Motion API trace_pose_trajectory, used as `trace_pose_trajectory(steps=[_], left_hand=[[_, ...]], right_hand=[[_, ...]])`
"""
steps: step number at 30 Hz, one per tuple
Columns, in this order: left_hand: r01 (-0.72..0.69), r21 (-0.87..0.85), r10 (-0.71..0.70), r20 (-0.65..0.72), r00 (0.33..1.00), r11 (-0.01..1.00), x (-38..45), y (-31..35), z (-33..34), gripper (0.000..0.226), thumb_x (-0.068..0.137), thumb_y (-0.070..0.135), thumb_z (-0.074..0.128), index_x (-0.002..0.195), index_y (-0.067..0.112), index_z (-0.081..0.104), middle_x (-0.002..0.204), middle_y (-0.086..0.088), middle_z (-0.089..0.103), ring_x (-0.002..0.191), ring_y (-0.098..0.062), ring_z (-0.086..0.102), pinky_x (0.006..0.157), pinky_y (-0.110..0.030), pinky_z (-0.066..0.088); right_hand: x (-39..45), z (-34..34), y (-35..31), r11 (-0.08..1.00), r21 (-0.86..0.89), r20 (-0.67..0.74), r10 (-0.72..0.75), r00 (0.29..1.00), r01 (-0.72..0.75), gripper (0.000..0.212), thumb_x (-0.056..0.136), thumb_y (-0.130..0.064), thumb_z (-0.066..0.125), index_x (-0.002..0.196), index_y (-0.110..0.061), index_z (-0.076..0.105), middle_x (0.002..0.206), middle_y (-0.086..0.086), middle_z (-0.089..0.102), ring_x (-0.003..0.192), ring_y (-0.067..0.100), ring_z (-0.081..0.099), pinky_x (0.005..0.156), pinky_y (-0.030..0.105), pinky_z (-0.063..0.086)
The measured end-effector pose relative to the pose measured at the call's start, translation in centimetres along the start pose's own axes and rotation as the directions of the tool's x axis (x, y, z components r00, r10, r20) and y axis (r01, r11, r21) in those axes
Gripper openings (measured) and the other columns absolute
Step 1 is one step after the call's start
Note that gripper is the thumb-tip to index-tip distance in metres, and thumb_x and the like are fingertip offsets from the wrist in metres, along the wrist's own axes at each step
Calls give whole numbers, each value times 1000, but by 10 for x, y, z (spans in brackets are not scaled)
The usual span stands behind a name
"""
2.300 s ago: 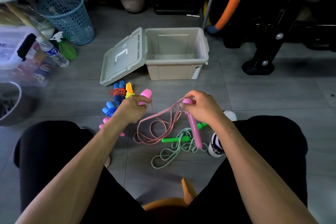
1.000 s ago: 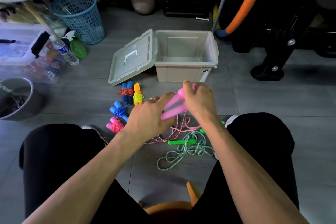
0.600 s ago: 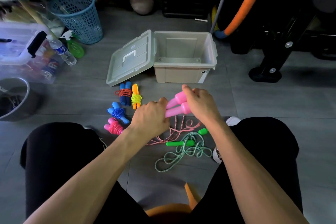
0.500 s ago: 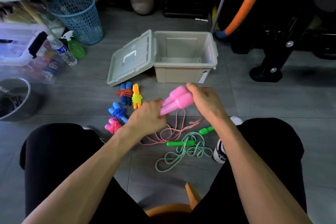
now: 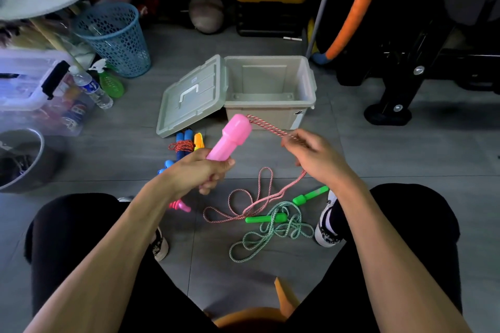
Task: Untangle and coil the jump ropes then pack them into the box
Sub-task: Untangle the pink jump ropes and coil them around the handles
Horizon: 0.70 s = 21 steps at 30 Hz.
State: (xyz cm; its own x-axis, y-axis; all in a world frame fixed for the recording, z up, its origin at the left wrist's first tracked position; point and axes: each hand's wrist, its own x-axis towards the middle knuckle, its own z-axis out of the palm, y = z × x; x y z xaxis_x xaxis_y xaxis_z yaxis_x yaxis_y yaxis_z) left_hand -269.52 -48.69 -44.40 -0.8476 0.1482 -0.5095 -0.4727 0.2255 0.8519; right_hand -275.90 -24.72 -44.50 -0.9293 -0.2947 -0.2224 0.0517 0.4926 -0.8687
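My left hand (image 5: 198, 171) grips the pink jump rope handles (image 5: 231, 138), held together and pointing up toward the box. My right hand (image 5: 315, 158) pinches the pink-and-white cord (image 5: 266, 126) just past the handle tops; the rest of that cord (image 5: 249, 201) trails in loose loops on the floor. A green jump rope (image 5: 273, 230) lies tangled on the floor below my right hand. The beige box (image 5: 270, 104) stands open and empty, its lid (image 5: 189, 97) hanging to the left. Coiled ropes, blue-handled (image 5: 182, 143), orange (image 5: 198, 140) and pink (image 5: 180, 205), lie beside my left hand.
A blue mesh basket (image 5: 116, 38), a water bottle (image 5: 90, 86) and a green spray bottle (image 5: 109, 84) stand at the back left. A clear storage bin (image 5: 32, 84) and a grey bucket (image 5: 24, 159) sit at left. Black equipment legs (image 5: 392, 105) stand at right.
My hands brought the two pink handles together; my left hand took both. My right hand let go of them and slid out along the cord to the right.
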Motion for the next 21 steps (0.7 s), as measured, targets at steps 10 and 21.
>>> trace_pose_trajectory(steps=[10,21], left_hand=[[-1,-42,-2,-68,998,999,2,1,10,22,96,16,57,78,10,46,58,-3,41,45,-15,38,46,-26,45],[-77,-674,-57,-175,983,734,19,6,8,21,95,26,56,78,21,44,59,6,37,41,-6,26,38,-17,23]], right_hand=[[1,16,2,964,-244,-70,-127,989,107,33,103,-36,40,78,-15,45,62,4,50,59,21,45,56,33,35],[3,48,-5,997,-14,14,-70,997,70,33,104,-28,39,79,-17,58,56,-8,41,46,6,36,46,20,28]])
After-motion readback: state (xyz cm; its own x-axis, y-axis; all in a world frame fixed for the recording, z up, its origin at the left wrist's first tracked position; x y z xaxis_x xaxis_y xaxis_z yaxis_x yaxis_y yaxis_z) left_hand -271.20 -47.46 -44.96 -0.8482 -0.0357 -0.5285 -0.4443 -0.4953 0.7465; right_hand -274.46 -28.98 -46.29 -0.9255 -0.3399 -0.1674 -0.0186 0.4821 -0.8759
